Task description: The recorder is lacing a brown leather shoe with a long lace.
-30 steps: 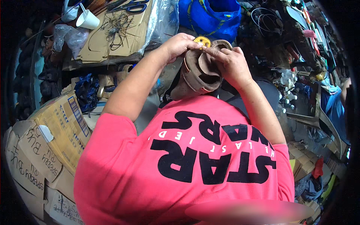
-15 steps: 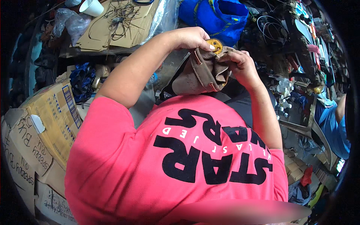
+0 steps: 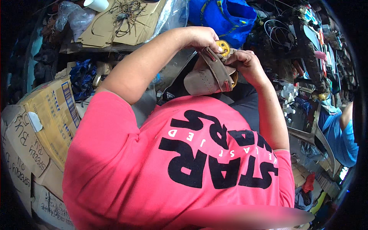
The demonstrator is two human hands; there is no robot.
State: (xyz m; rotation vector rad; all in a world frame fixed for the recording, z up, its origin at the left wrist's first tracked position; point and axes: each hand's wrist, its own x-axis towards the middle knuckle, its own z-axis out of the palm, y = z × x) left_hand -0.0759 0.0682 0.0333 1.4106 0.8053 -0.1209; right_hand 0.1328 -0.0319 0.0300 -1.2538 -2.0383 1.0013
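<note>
Out in front of my chest I hold a brown shoe upper (image 3: 199,82) with small punched holes and a strap (image 3: 215,69) across it. My left hand (image 3: 207,38) pinches its far edge, the thumb pressed on a rounded yellow piece (image 3: 224,47) there. Opposite it, my right hand (image 3: 248,64) is closed on the upper's edge, thumb and fingers gathered at the rim. Yellowish lining shows along the opening's right side. The folds of the upper hide part of its inside.
Brown cardboard sheets (image 3: 101,32) with thin dark strips and a white cup (image 3: 96,4) lie at the far left. A blue bag (image 3: 203,17) stands beyond my hands. Cardboard boxes (image 3: 48,115) sit at left. Small white bottles (image 3: 288,110) and a person in blue (image 3: 337,132) are at right.
The shoe upper has turned in my hands: its rounded, perforated end now faces toward me and the strap slants more steeply. Both hands keep their grip.
</note>
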